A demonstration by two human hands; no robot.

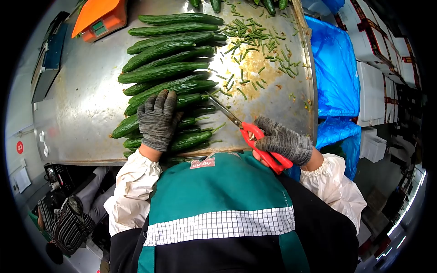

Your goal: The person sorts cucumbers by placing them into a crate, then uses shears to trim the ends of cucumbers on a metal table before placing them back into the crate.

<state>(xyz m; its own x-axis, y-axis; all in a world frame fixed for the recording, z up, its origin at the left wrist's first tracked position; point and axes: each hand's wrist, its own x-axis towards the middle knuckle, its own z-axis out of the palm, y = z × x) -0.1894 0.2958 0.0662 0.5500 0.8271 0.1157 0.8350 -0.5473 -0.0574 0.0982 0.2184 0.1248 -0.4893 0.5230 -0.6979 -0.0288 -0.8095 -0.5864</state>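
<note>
Long green cucumbers (164,72) lie side by side in a column on the metal table (86,109). My left hand (157,120), in a grey knitted glove, rests on the lower cucumbers with its fingers pressed together over them. My right hand (282,141), also gloved, is wrapped round the red handles of the scissors (266,148). The scissor blades point up and left, their tips beside the right end of a cucumber near my left hand. Cut green stems (248,34) are scattered to the right of the column.
An orange scale (100,20) stands at the table's upper left. More cucumbers (268,5) lie at the top edge. Blue plastic bags (337,68) and white boxes (371,93) are beyond the right edge. At the lower left is another person in striped clothing (70,225).
</note>
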